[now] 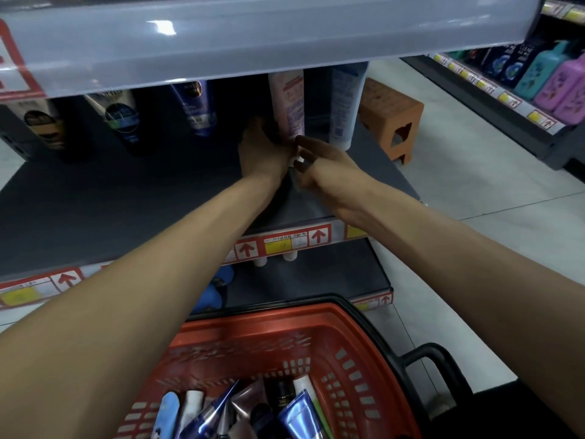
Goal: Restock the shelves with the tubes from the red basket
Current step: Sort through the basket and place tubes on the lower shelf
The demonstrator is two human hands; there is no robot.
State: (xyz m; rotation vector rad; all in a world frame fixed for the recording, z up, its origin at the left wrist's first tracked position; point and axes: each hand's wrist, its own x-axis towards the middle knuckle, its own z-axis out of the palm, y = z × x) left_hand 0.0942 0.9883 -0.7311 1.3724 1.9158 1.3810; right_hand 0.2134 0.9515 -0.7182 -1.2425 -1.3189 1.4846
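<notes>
The red basket (364, 343) is closest, at the bottom. Many tubes (297, 413) lie in a heap in it: blue ones, silver ones, a black one and a white one. Its black handle (437, 362) sticks out on the right.

Both bare arms reach over the basket to the dark shelf (126, 198). Red and yellow price labels (285, 242) run along the shelf's front edge.

The left hand (262, 150) has its fingers wrapped round the bottom end of a pink tube (289, 106). The tube stands up on the shelf with its white cap down. The right hand (326, 172) is just beside it, with bent fingers on both sides of the cap. I cannot tell if this hand holds the cap tight or only touches it.

A white and blue tube (343, 109) stands right next to the pink one. To the left stand a purple tube (198, 106) and two black tubes (122, 122), with gaps between them.

Past the shelf's end, an orange stool (392, 118) sits on the floor. Far off on the right, another shelf holds teal bottles (544, 68) and pink bottles (566, 87).
</notes>
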